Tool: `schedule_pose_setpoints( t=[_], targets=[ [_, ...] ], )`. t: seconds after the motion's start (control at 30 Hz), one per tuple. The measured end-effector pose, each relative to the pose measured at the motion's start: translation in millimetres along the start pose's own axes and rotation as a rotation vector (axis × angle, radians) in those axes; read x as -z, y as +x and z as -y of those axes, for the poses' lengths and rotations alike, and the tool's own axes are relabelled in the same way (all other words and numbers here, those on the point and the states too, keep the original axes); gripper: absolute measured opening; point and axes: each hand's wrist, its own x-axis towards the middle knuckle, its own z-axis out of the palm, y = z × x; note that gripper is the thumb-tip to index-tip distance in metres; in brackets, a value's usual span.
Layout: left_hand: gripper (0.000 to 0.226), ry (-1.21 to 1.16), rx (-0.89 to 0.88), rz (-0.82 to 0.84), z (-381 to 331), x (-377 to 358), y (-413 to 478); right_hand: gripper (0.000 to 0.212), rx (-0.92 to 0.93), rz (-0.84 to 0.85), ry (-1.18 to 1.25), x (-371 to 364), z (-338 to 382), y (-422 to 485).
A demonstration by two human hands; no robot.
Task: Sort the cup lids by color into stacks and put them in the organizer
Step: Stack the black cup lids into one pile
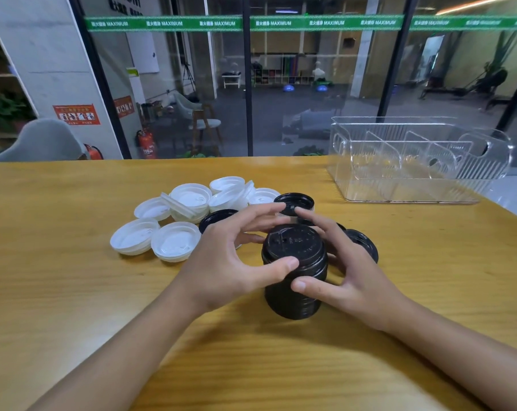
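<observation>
Wooden table [73, 307] runs right up against a glass wall [310, 84], so the far edge is basically a hard stop, and the right-hand edge cuts in at an angle just past the clear organizer [414, 161]. That organizer sits at the far right corner, upright dividers inside, well apart from everything else.

Dead centre is the black lid stack [294, 262], standing on the table a bit tilted. Both hands are cupped around it. The left hand [221, 262] has its thumb on the front near the top and its fingers curved round the back. The right hand [349, 274] mirrors that, thumb lower on the front and fingers wrapping the far side.

The white lids [189, 200] are piled loosely to the left and behind, some overlapping, some rim up. A few loose black lids [294, 201] sit just behind and beside the stack, partly hidden by the fingers.

A stretch of plain wood lies between the stack and the organizer, and more of it on the near side around the forearms.
</observation>
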Motion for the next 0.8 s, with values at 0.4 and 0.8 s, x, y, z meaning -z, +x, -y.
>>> schedule_pose_setpoints(
  t=[0.4, 0.8],
  targets=[
    [0.070, -0.067, -0.017, 0.004, 7.8, 1.6, 2.0, 0.078, 0.024, 0.004, 0.000, 2.5, -2.3, -1.7],
    [0.076, 0.016, 0.036, 0.065, 14.1, 6.0, 5.4, 0.067, -0.004, 0.005, -0.004, 2.4, -2.9, -3.2]
  ],
)
